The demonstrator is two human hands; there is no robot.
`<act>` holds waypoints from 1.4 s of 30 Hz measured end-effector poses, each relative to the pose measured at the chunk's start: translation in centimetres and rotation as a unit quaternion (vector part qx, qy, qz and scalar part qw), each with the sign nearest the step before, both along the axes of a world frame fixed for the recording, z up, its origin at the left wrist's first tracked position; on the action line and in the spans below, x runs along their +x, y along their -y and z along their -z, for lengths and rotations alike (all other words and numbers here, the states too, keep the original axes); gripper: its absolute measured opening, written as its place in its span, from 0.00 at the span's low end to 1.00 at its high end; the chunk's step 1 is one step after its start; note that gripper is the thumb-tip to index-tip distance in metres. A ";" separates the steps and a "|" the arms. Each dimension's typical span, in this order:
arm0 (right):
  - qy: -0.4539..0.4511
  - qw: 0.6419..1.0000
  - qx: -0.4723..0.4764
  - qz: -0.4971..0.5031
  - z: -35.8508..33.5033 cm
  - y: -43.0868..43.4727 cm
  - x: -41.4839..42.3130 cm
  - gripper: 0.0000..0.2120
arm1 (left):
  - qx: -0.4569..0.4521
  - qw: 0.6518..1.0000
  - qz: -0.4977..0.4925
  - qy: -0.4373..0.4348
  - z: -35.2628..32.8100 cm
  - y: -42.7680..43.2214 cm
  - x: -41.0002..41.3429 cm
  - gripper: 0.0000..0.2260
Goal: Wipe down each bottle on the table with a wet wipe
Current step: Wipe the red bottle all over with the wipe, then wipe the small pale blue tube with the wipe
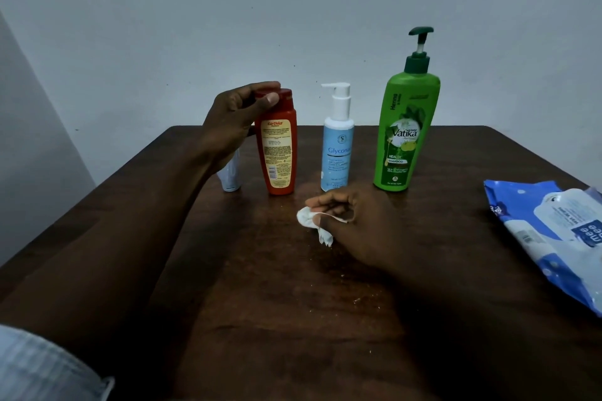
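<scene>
Four bottles: standing upright in a row toward the far side of the table (293, 319): a small white bottle (230, 177), a red bottle (277, 153), a blue pump bottle (337, 146) and a green pump bottle (407, 133).
Hold on the left: the left grip (234, 122) is curling fingers and thumb round the red bottle's cap, while its base appears to be resting on the table.
Hold on the right: the right grip (358, 221) is pinching a crumpled wet wipe (308, 220) low over the table, just in front of the blue pump bottle.
Handling: the red bottle is looking like smooth, stiff plastic, probably light, and likely turning slippery once damp. Holding it by the cap is leaving the body and label free for wiping. The wet wipe is hanging soft and limp, so it is probably needing to be bunched or spread before it covers much.
Around: a blue wipes pack (553, 238) is lying at the right edge, well apart from the bottles.
In the way: the small white bottle is sitting just beside the red one, partly hidden behind the left wrist, and is risking a knock. The tall green pump bottle is looking the easiest to tip.
</scene>
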State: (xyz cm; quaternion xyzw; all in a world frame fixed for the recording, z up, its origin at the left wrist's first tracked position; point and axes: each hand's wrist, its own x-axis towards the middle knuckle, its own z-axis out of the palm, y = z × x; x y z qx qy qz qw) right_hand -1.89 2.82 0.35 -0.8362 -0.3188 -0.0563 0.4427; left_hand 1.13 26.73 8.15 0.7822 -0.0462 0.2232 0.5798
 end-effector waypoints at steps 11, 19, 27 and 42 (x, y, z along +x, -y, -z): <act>-0.013 1.000 0.013 0.003 0.2 -0.1 -0.2 0.10 | 0.021 1.000 -0.019 -0.001 -0.3 -1.9 -0.6 0.20; -0.027 0.999 0.039 0.008 0.0 -0.2 -0.1 0.10 | 0.020 0.964 -0.255 -0.066 3.8 -5.6 -3.5 0.27; -0.027 0.998 0.050 0.021 0.0 0.0 -0.2 0.10 | -0.009 0.951 -0.211 -0.226 8.7 -3.1 -4.0 0.34; -0.045 0.996 0.070 0.035 -0.5 0.4 -0.3 0.10 | 0.035 0.972 -0.183 -0.142 5.5 1.7 -9.4 0.19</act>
